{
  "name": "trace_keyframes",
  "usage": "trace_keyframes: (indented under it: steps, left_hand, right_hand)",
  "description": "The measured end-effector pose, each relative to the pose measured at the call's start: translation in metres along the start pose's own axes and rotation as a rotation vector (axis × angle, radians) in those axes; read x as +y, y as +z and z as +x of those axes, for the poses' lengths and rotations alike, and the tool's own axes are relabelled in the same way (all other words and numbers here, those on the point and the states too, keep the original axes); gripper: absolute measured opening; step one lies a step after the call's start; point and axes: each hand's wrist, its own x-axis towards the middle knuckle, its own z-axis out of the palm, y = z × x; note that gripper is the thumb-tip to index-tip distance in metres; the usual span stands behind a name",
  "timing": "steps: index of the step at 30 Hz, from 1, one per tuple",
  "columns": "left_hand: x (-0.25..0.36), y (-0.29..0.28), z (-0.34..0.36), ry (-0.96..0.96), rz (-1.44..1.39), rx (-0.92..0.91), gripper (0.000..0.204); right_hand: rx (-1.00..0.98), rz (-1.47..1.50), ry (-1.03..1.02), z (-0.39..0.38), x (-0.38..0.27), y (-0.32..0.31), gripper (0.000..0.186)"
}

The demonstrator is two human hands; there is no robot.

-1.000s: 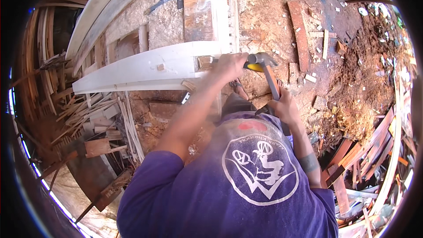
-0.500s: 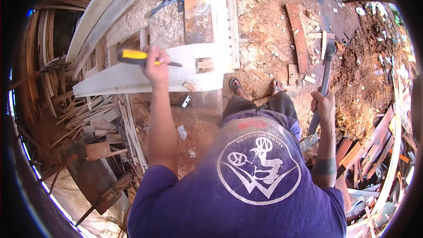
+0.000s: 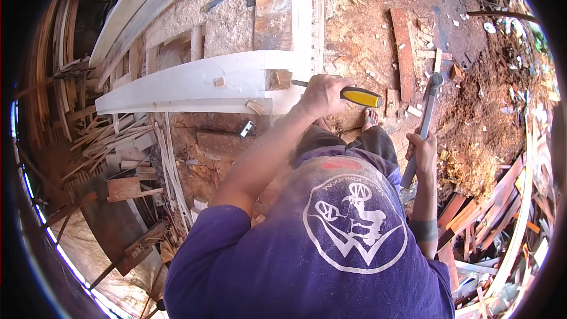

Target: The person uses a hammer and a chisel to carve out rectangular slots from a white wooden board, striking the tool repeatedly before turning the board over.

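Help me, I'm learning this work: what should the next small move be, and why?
Probably tap the yellow-and-black chisel lightly with the hammer: the left hand points it at the bare wood patch in the white board, while the right hand holds the hammer apart from the chisel's handle.

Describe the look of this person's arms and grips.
Short purple sleeves leave both forearms bare. A dark band rings the right one; whether tattooed or worn is unclear. The left grip and right grip are gloveless.

Your chisel handle [image 3: 361, 97] was yellow and black. Your hammer [image 3: 426, 112] was grey. Your shirt [image 3: 292, 254] was purple with a round white picture [image 3: 370, 220].
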Motion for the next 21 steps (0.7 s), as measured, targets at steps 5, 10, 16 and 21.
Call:
trace_keyframes:
  steps: [5, 10, 16, 21]
  left_hand:
    - [-0.003, 0.004, 0.003, -0.044, 0.045, -0.03, 0.023]
    - [-0.001, 0.002, 0.009, -0.073, 0.031, -0.076, 0.024]
    - [0.001, 0.004, 0.013, -0.096, 0.015, -0.07, 0.028]
    - [0.006, -0.001, 0.016, -0.178, -0.012, -0.125, 0.032]
  right_hand:
    - [0.033, 0.001, 0.007, -0.001, 0.001, -0.005, 0.015]
    - [0.02, 0.004, 0.001, -0.003, 0.0, -0.006, 0.016]
    - [0.13, -0.005, -0.056, -0.009, -0.009, -0.015, 0.015]
    - [0.198, 0.165, -0.134, -0.005, -0.027, -0.042, 0.011]
